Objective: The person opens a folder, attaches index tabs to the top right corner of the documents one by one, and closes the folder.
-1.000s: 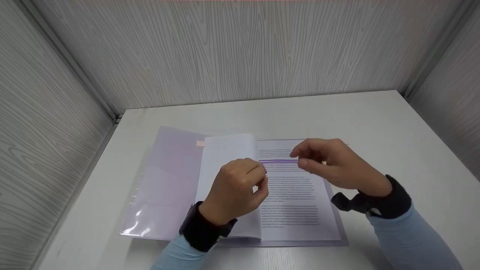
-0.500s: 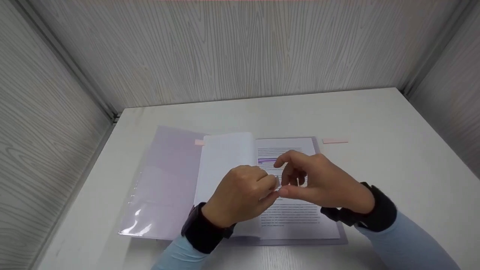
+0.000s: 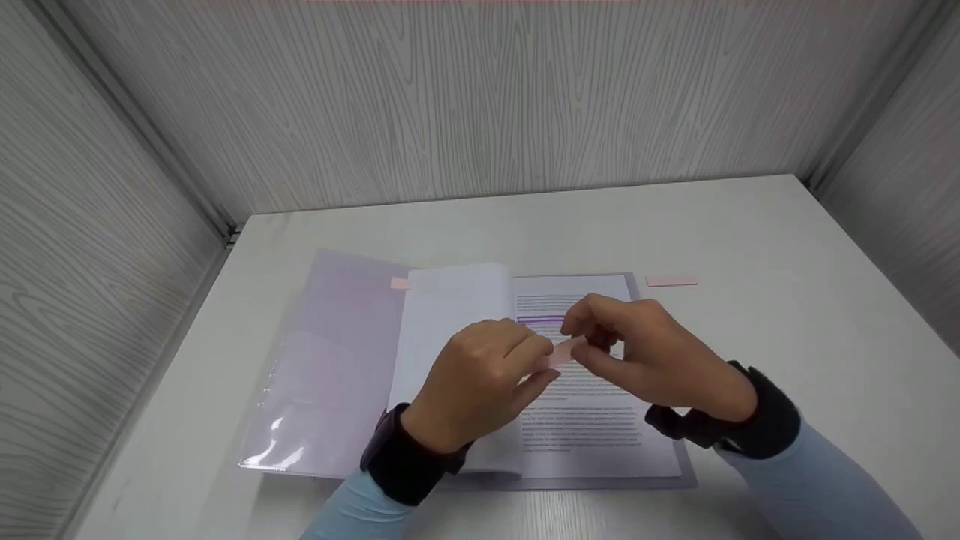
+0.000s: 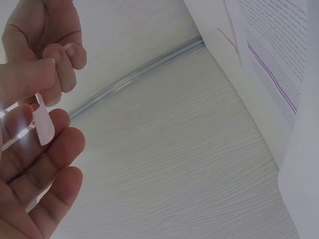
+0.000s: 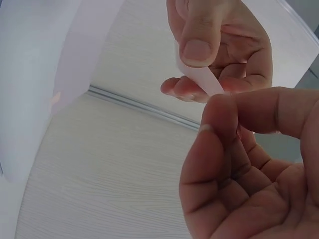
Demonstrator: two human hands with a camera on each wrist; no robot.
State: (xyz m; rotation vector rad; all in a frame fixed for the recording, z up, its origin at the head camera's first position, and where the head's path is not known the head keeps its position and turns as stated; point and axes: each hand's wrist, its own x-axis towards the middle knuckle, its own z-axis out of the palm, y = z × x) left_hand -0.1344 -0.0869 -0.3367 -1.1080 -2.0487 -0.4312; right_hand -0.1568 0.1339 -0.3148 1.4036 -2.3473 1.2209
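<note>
A pale pink sticky tab [image 3: 560, 354] stretches between my two hands above an open document. My left hand [image 3: 484, 375] holds one end; in the right wrist view its thumb lies over the strip [image 5: 204, 77]. My right hand [image 3: 652, 352] pinches the other end between thumb and index finger. In the left wrist view the tab [image 4: 45, 127] looks curved. Below the hands lies a printed page [image 3: 585, 435] with purple highlighted lines [image 3: 540, 320] near its top. A turned-over white page [image 3: 450, 315] lies to its left, partly behind my left hand.
The pages sit in a translucent purple folder [image 3: 330, 360], its cover spread out to the left. One pink tab [image 3: 400, 283] sticks out from the turned page's edge. Another pink strip [image 3: 671, 280] lies on the white table [image 3: 795, 315], right of the folder. Wood-grain panels [image 3: 480, 97] enclose the table.
My right hand has come in from the right to meet my left hand. The pink tab now shows stretched between them, and the strip on the table is uncovered.
</note>
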